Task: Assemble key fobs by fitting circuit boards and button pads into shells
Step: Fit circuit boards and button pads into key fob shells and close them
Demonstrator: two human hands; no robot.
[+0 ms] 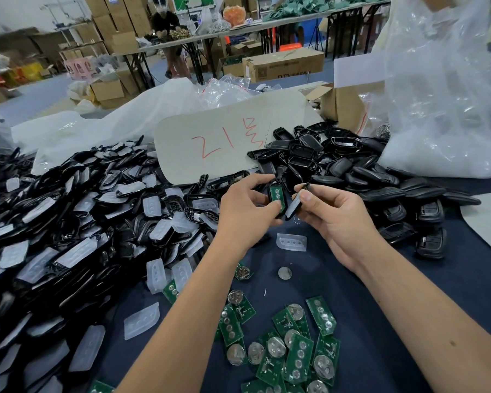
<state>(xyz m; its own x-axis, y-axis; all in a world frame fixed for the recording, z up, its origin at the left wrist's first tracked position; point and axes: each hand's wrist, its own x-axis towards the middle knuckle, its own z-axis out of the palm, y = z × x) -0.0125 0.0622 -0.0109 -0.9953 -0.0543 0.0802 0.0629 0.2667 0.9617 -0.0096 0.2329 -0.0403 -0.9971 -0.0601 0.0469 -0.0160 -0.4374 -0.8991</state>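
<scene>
My left hand (245, 205) holds a black shell with a green circuit board (276, 195) seated in it, board face toward me. My right hand (332, 214) pinches a second black shell half (294, 205) edge-on, right beside the first one. Both hands hover above the dark blue table (380, 279), close together. Below them lies a loose translucent button pad (292, 241). Several green circuit boards (289, 341) with coin cells lie scattered near the front edge.
A big heap of black shells with translucent pads (77, 222) fills the left. Another pile of black shell halves (352, 168) lies at the right rear. A cardboard sheet marked in red (224, 140) and clear plastic bags (442, 89) stand behind. A loose coin cell (284, 272) rests mid-table.
</scene>
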